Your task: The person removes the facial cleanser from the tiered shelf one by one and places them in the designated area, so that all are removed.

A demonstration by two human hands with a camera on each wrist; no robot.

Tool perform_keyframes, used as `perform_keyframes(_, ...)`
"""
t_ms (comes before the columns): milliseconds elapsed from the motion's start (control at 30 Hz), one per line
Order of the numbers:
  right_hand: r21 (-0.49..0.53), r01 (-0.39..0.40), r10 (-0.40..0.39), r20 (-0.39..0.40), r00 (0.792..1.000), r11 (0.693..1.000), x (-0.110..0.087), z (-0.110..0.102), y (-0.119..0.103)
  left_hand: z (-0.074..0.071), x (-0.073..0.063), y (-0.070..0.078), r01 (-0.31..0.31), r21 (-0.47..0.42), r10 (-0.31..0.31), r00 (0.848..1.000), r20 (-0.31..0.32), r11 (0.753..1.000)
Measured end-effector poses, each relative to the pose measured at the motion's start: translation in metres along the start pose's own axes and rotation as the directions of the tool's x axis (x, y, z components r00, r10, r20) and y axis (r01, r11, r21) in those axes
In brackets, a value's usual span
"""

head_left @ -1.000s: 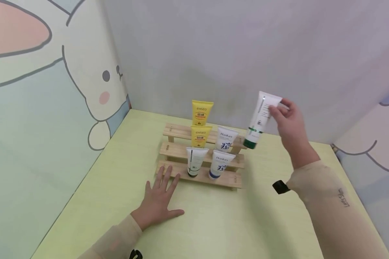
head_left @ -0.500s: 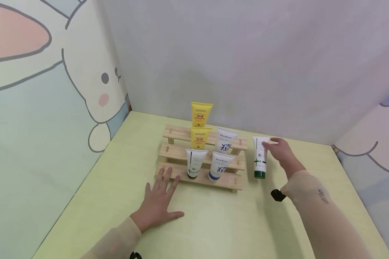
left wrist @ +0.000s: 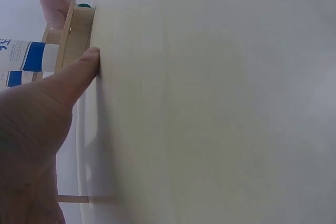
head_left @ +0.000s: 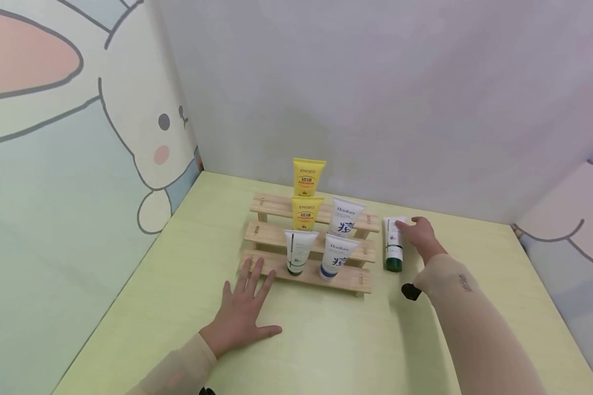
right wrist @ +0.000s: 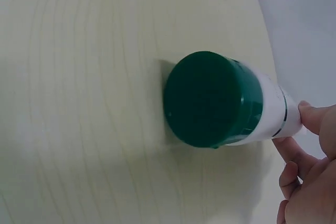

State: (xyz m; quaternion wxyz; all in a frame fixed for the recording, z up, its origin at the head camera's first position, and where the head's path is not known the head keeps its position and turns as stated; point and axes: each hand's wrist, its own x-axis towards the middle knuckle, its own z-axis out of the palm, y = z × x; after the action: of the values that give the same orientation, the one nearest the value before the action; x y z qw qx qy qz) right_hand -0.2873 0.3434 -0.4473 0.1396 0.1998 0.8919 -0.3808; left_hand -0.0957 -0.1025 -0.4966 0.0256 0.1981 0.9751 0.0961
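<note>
The rack [head_left: 269,233] bears five tubes [head_left: 306,215], the held tube [head_left: 393,247] beside it.

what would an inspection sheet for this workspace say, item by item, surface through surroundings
surface: pale yellow-green table, bearing a three-step light wooden rack.
job's things: white plastic tube with a green cap beside the rack, cap toward the person; on the rack, two yellow plastic tubes, two white plastic tubes with blue lettering and one white plastic tube with a dark cap.
clutter: nothing seen.
grippers: left hand fingers spread, by the rack's lowest step; right hand pinches the green-capped tube's flat end.
cables: nothing seen.
surroundings: plain pale back wall; cartoon-printed side walls.
</note>
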Motion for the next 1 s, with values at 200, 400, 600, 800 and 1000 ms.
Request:
perform_keyframes(200, -0.082, -0.021, 0.013, -0.088, 0.996, 0.996, -0.005, 0.003, -0.001, 0.0, 0.0, 0.002, -0.012, 0.002, 0.012, 1.0, -0.008, 1.0)
perform_keyframes(400, -0.165, 0.015, -0.031, -0.092, 0.995, 0.986, -0.012, -0.005, 0.004, -0.001, 0.0, 0.002, -0.013, -0.005, 0.013, 1.0, -0.016, 1.0)
perform_keyframes(600, -0.18, 0.1, -0.123, -0.125, 0.984, 0.979, -0.027, -0.033, 0.006, -0.001, -0.001, 0.001, -0.011, -0.004, 0.011, 1.0, -0.02, 1.0)
perform_keyframes(800, 0.078, 0.243, -0.224, -0.197, 0.954, 0.967, -0.052, -0.062, -0.005, 0.0, -0.002, 0.0, -0.011, -0.003, 0.011, 1.0, -0.012, 1.0)
perform_keyframes(1000, 0.221, 0.352, -0.296, -0.251, 0.922, 0.909, -0.075, -0.076, -0.027, -0.002, -0.002, 0.0, -0.005, -0.008, 0.005, 1.0, 0.003, 1.0)
